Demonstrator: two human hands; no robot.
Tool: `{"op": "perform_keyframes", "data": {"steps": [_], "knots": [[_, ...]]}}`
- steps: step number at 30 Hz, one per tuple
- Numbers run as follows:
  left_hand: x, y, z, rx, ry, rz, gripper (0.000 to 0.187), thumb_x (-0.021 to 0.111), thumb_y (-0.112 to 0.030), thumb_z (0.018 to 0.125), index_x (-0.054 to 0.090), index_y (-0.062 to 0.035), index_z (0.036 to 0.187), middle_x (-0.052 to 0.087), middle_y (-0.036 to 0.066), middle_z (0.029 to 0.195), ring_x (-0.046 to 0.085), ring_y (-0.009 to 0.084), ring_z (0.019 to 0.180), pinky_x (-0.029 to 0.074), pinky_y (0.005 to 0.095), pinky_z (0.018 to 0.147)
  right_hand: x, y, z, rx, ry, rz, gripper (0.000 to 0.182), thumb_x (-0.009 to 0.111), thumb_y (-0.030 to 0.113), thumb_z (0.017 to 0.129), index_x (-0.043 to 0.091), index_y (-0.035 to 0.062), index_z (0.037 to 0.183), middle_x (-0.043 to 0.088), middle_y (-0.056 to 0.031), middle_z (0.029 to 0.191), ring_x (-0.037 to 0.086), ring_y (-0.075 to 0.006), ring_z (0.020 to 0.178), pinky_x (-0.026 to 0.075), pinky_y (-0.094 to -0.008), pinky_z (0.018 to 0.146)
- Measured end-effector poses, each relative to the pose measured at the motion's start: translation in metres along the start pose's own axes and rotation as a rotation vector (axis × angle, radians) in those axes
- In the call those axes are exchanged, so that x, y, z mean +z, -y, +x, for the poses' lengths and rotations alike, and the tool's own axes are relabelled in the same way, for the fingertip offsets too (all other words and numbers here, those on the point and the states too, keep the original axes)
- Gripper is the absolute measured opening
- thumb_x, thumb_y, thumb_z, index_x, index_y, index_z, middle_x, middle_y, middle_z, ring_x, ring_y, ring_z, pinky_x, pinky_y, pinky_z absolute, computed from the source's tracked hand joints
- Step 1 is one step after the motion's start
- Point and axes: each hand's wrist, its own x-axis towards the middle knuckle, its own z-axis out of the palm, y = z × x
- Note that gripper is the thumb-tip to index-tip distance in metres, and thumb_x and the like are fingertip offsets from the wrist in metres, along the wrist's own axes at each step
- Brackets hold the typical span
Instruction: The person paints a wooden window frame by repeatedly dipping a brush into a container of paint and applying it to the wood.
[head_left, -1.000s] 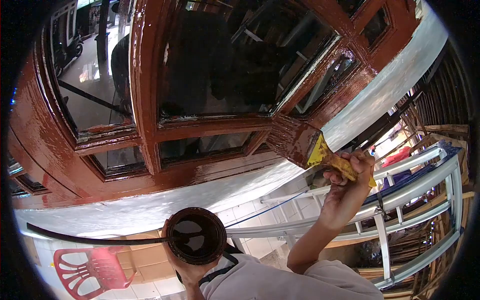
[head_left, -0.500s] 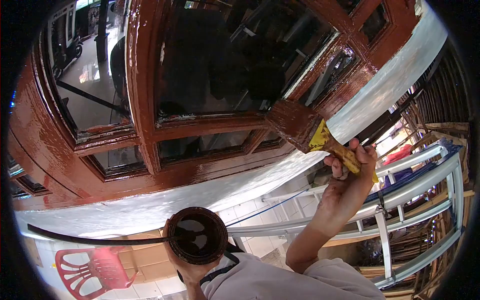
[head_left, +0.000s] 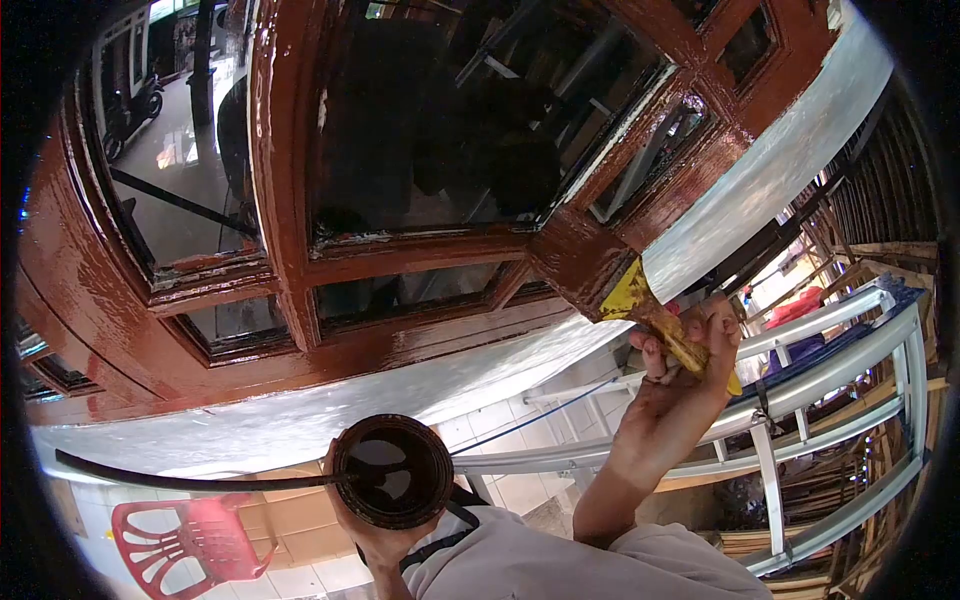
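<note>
My left hand (head_left: 378, 545) is wrapped round a round paint can (head_left: 441, 468) at the lower middle, with dark liquid inside and a long dark stick (head_left: 210, 484) leaning over its rim. Closed round the handle of a wide paintbrush (head_left: 628, 292), my right hand (head_left: 668, 395) is at the right. The brush has a paint-smeared yellow handle and ferrule, and its bristle end is covered in brown paint. Those bristles lie against or just in front of the glossy reddish-brown wooden window frame (head_left: 400, 245), near its lower right joint; exact contact cannot be told.
Below the frame runs a pale wall (head_left: 480, 385). A metal ladder (head_left: 840, 365) lies at the right, above stacked wood strips (head_left: 870, 500). A red plastic chair (head_left: 195, 540) stands lower left beside cardboard (head_left: 305, 530) on the tiled floor. Dark glass panes reflect the surroundings.
My right hand and the paintbrush have moved slightly down and left along the frame. The left hand and the paint can have stayed nearly still.
</note>
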Motion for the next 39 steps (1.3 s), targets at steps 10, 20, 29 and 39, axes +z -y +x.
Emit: {"op": "perform_keyframes", "data": {"steps": [10, 20, 29, 39], "knots": [[0.003, -0.005, 0.003, -0.004, 0.034, 0.008, 0.113, 0.084, -0.025, 0.043, 0.022, -0.0006, 0.134, 0.041, 0.017, 0.124, 0.044, 0.03, 0.115, 0.038, 0.0418, 0.099, -0.01, 0.0, 0.017, 0.008, 0.225, 0.26, 0.02, 0.048, 0.017, 0.087, 0.041, 0.006, 0.102, 0.049, -0.0085, 0.082, 0.063, -0.0214, 0.065, 0.059, -0.0313, 0.058], [0.003, -0.002, 0.003, -0.011, 0.042, -0.055, 0.111, 0.083, -0.021, 0.044, 0.022, 0.0004, 0.134, 0.041, 0.017, 0.124, 0.044, 0.0294, 0.114, 0.038, 0.041, 0.099, -0.038, -0.025, 0.017, -0.392, 0.61, -0.086, 0.031, 0.062, 0.007, 0.078, 0.034, 0.0039, 0.09, 0.047, -0.0189, 0.105, 0.062, -0.0322, 0.086, 0.06, -0.0325, 0.056], [0.003, -0.001, 0.002, -0.003, 0.05, 0.007, 0.11, 0.082, -0.022, 0.044, 0.023, 0.0003, 0.134, 0.041, 0.017, 0.123, 0.045, 0.0301, 0.114, 0.039, 0.0412, 0.098, -0.056, -0.025, 0.026, -0.578, 0.53, -0.404, 0.037, 0.07, 0.024, 0.077, 0.049, 0.0006, 0.097, 0.055, -0.0158, 0.094, 0.059, -0.0269, 0.084, 0.052, -0.0322, 0.071], [0.008, -0.009, 0.004, 0.018, 0.037, -0.027, 0.111, 0.082, -0.024, 0.043, 0.023, 0.0005, 0.134, 0.041, 0.017, 0.123, 0.045, 0.03, 0.113, 0.041, 0.0405, 0.097, -0.043, -0.027, 0.029, -0.457, 0.4, -0.272, 0.033, 0.064, 0.022, 0.081, 0.046, -0.0017, 0.094, 0.047, -0.0087, 0.091, 0.058, -0.0176, 0.073, 0.057, -0.0258, 0.058]]}}
